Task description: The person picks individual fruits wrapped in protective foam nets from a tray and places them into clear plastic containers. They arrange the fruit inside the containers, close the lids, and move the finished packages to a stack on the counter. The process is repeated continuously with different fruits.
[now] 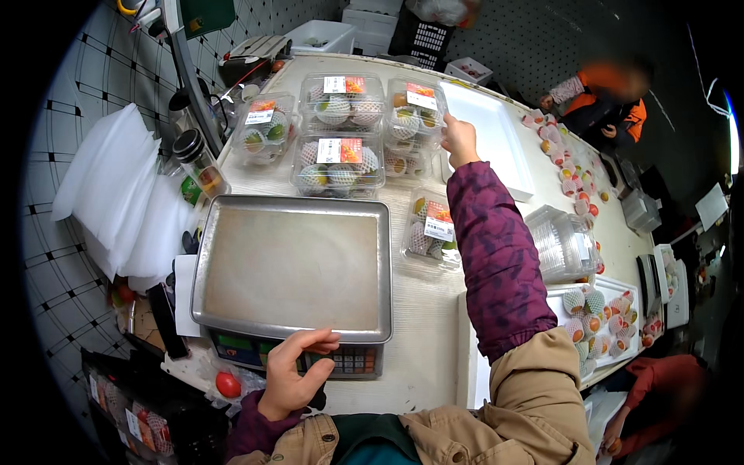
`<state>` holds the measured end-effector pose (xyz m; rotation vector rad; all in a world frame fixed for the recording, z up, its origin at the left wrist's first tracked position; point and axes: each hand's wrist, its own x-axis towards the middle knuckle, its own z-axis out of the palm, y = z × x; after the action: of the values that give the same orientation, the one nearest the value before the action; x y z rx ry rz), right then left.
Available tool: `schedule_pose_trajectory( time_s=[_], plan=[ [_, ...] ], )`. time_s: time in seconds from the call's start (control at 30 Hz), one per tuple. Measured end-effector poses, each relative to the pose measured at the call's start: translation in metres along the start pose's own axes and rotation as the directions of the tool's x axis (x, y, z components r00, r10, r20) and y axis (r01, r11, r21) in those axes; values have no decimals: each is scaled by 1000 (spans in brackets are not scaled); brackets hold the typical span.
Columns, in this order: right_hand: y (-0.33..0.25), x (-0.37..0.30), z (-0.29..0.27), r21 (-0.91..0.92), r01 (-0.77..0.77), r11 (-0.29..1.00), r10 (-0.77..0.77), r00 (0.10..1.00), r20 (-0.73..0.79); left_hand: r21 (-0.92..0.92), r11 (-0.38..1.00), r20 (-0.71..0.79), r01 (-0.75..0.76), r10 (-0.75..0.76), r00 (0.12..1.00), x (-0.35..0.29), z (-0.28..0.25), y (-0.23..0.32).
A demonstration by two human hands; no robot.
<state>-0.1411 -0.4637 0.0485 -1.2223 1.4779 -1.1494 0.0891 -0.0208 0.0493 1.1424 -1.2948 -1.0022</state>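
Note:
My right hand point(460, 140) reaches forward and grips the right side of a clear clamshell box of fruit point(416, 116), which sits on another such box point(403, 164). Its fruits wear white foam nets, and a red and white label lies on the lid. My left hand point(301, 370) is held over the front of a metal-topped weighing scale point(291, 267), by the keypad, thumb and fingers apart and holding nothing. The scale's pan is bare. Several more labelled fruit boxes point(338, 164) stand behind it, and one box point(431, 225) lies to its right.
A white foam tray point(496, 143) lies at the far right. Nearer are stacked clear plastic boxes point(559, 244) and a tray of netted fruit point(601, 322). White foam sheets point(116, 194) and a jar point(200, 161) stand left. Two people point(608, 97) work on the right.

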Motion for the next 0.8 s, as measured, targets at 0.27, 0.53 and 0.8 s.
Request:
schedule_pose_trajectory(
  time_s=[0.27, 0.53, 0.8],
  plan=[
    [17, -60, -138, -999, -25, -37, -426, 905, -7, 56, 998, -80, 36, -32, 996, -9, -14, 0],
    [66, -124, -296, -875, 69, 479, -42, 998, 56, -148, 983, 99, 111, -97, 990, -2, 3, 3],
    [74, -136, -283, -973, -163, 165, -353, 911, -212, -127, 987, 37, 96, -92, 995, -21, 10, 19]
  ],
)
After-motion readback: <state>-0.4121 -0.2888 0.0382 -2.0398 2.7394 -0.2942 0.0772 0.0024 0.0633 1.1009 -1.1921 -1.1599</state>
